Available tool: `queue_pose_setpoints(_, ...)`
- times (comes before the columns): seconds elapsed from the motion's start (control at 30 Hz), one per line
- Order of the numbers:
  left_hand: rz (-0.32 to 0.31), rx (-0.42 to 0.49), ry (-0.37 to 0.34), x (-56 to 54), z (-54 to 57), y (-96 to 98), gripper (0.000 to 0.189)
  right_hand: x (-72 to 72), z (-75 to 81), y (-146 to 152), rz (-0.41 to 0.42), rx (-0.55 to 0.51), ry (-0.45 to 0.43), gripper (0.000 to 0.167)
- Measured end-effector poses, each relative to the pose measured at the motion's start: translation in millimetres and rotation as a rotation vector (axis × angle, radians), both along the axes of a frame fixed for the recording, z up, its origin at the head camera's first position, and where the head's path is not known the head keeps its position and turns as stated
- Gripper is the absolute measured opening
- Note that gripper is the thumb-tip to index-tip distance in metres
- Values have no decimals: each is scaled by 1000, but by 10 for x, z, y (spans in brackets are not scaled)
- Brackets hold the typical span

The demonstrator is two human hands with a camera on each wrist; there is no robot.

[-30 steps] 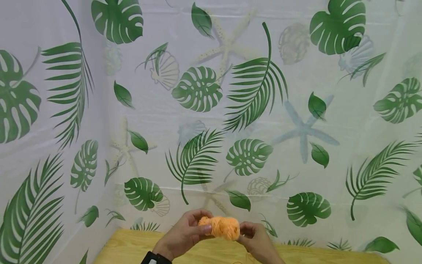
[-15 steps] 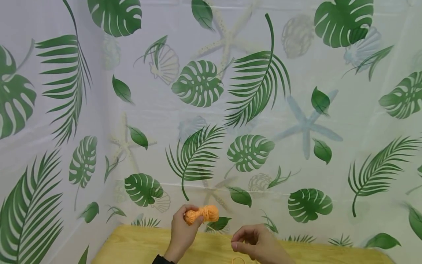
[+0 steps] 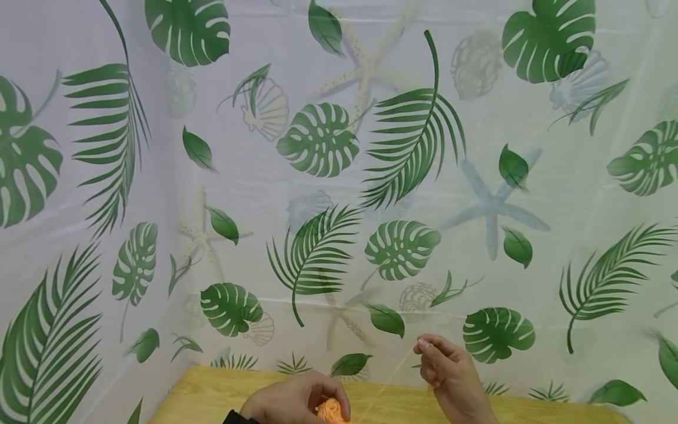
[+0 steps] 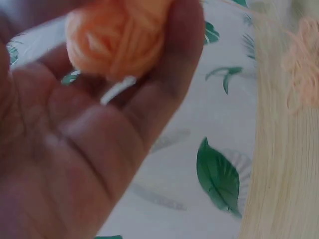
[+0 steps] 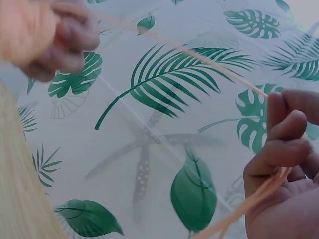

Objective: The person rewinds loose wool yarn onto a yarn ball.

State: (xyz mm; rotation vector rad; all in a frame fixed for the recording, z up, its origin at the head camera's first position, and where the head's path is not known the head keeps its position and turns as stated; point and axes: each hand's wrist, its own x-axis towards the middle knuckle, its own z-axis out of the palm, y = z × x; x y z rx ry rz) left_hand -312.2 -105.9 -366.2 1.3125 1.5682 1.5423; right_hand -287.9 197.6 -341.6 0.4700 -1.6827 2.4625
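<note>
Right fingers [image 5: 285, 123] pinching yarn strand [image 5: 214, 64] | left fingers [image 4: 182, 59] curled round orange skein [image 4: 117, 45] | skein cut off at head view's bottom

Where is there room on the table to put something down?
The left end of the table, between the patterned sheet and left hand, looks bare. So does the strip right of the right hand. The middle is crowded with the yarn ball and a stretched strand; the left wrist view adds loose yarn.

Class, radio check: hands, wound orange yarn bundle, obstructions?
Left hand gripping wound orange yarn bundle. Right hand pinching straight orange yarn strand. Nothing visibly blocking strand.
</note>
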Motion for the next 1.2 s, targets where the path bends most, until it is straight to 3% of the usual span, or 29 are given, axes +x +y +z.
queue_pose_setpoints(0.07, -88, 73, -48, -5, -6, 18, 31, -23, -57, -33, -85, 3, -58, 19)
queue_pose_setpoints(0.1, -103, 119, -77, -1, -3, 30, 27, -37, -83, -60, -131, 21, -93, 17)
queue_pose_setpoints(0.2, -93, 313, -157, 8, 2, 67, 15, -70, -160, -113, -207, 204, -176, 8)
queue_pose_setpoints(0.27, -22, 443, -229, 21, 4, 81, 21, -80, -212, -136, -155, 407, -191, 10)
queue_pose_setpoints(0.37, 184, 577, -344, 22, 24, 115, 23, -76, -254, -143, 58, 691, -90, 18)
queue_pose_setpoints(0.43, 397, 618, -419, 4, 38, 152, 21, -54, -242, -184, 180, 784, -10, 17)
queue_pose_setpoints(0.5, 622, 614, -439, -28, 37, 204, 18, -25, -211, -245, 232, 843, 56, 14)
queue_pose_setpoints(0.57, 829, 561, -384, -62, 4, 253, 18, 15, -164, -308, 231, 906, 110, 9)
queue_pose_setpoints(0.63, 993, 446, -249, -85, -47, 290, 22, 54, -113, -349, 219, 954, 151, 8)
queue_pose_setpoints(0.7, 1096, 300, -99, -88, -108, 307, 26, 93, -48, -369, 217, 975, 180, 8)
queue_pose_setpoints(0.73, 1117, 231, -26, -86, -137, 307, 26, 112, -12, -375, 225, 959, 183, 8)
queue_pose_setpoints(0.8, 1076, 115, 74, -73, -176, 293, 24, 145, 68, -371, 255, 887, 172, 12)
queue_pose_setpoints(0.83, 1021, 65, 108, -66, -188, 283, 23, 161, 108, -363, 267, 840, 165, 14)
queue_pose_setpoints(0.93, 797, -81, 162, -40, -180, 236, 20, 170, 202, -317, 277, 665, 172, 19)
queue_pose_setpoints(1.0, 626, -138, 174, -28, -153, 197, 18, 149, 232, -276, 238, 550, 178, 16)
queue_pose_setpoints(1.1, 401, -144, 139, -16, -117, 143, 13, 87, 204, -226, 110, 387, 163, 7)
queue_pose_setpoints(1.2, 194, -44, 44, -17, -111, 95, 24, 23, 120, -207, -21, 238, 100, 11)
